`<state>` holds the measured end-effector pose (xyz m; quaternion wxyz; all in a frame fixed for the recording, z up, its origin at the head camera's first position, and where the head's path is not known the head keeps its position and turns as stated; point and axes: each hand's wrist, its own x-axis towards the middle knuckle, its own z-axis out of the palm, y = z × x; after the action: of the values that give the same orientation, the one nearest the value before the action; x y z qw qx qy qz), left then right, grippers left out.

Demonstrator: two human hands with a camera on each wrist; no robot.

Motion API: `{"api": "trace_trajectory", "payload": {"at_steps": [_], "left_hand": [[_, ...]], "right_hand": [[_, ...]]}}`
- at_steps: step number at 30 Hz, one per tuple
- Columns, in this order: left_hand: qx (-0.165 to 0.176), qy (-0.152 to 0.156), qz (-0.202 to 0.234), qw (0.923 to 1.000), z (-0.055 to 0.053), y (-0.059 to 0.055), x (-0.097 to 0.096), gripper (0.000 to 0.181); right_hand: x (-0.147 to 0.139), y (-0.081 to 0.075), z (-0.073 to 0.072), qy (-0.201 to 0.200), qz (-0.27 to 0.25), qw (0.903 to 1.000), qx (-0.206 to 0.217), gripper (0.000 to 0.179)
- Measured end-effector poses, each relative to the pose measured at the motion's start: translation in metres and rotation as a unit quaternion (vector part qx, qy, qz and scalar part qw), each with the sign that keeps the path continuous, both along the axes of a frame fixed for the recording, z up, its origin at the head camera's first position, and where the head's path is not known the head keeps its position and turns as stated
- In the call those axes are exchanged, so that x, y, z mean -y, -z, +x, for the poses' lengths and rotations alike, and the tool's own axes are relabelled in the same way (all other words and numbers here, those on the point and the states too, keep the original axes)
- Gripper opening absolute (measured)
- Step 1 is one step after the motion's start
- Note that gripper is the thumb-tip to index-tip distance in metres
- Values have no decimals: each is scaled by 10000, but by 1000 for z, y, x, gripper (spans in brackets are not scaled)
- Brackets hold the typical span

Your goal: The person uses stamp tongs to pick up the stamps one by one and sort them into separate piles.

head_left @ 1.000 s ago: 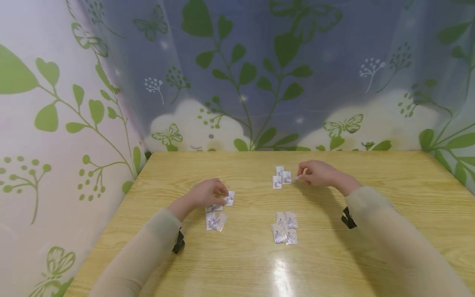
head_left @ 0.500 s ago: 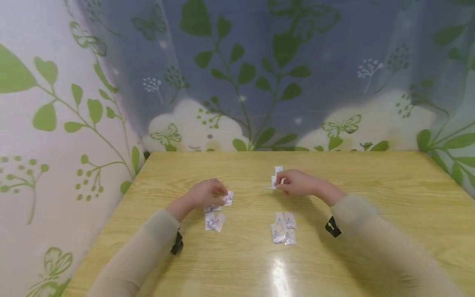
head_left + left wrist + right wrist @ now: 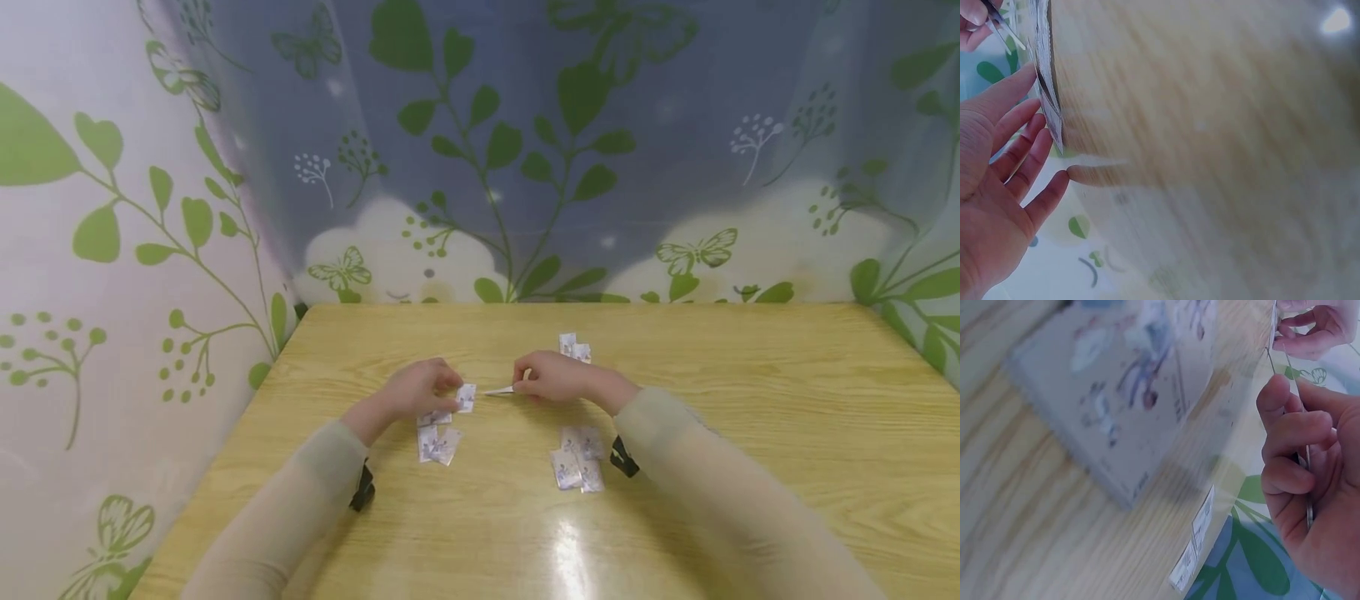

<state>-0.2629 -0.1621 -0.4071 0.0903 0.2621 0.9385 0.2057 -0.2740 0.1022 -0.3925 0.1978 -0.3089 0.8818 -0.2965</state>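
My right hand (image 3: 551, 377) holds metal tweezers (image 3: 500, 391), their tips pointing left across the table between the groups of small printed packets. In the right wrist view the tweezers (image 3: 1308, 481) run along the palm under curled fingers, the tips apart with nothing seen between them. My left hand (image 3: 418, 390) is at the left group, beside a white printed packet (image 3: 466, 398). Seen from the left wrist, that hand (image 3: 1007, 144) has its fingers loosely extended, fingertips touching the packets' edge (image 3: 1047, 75). More packets (image 3: 438, 445) lie just below it, partly overlapping.
Behind the right hand lie back packets (image 3: 581, 352), partly hidden by it. A front right group of several overlapping packets (image 3: 577, 461) lies near the right forearm. The wooden table (image 3: 495, 517) meets a leaf-patterned curtain (image 3: 480, 208) at the back and left.
My right hand has travelled left with the tweezers, from the right of the back packets towards the left group. The left hand and the packets stay about where they were.
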Motion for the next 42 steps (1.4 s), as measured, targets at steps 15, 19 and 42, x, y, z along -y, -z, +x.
{"api": "trace_trajectory", "payload": {"at_steps": [15,19,42], "left_hand": [[-53,67,-78,9999,-3,-2,-8,37],[-90,111,-125,9998,-4,-1,-8,38],[-149,403,608,9972,10,-7,21,16]], "right_hand": [[14,2,-1,17,-106,9997,-210,10],[14,3,1,23,-106,9994,-342,8],[-53,-18,10,58,-551,9978,-372,11]]}}
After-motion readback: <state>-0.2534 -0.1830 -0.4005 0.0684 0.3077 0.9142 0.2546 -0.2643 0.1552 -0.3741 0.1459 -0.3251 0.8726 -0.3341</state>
